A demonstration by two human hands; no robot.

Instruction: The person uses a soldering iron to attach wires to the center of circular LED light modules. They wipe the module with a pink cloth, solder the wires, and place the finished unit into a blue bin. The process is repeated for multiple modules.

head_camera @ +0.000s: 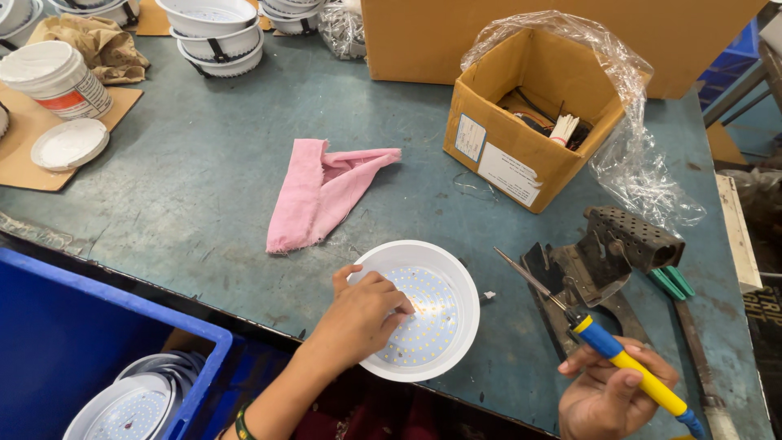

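A round white lamp housing (432, 314) with a disc of small yellow dots inside lies near the front edge of the teal table (204, 187). My left hand (358, 318) rests on its left side, fingers curled into the bowl and touching the dotted disc. My right hand (607, 395), at the lower right, grips a soldering iron (607, 346) with a yellow and blue handle. Its thin metal tip points up and left, ending just right of the housing and apart from it.
A pink cloth (322, 191) lies behind the housing. An open cardboard box (529, 122) with a plastic liner stands at the right. A dark metal iron stand (611, 253) is beside green-handled pliers (672, 281). A blue bin (90, 358) holds more housings. White tubs (57, 77) stand far left.
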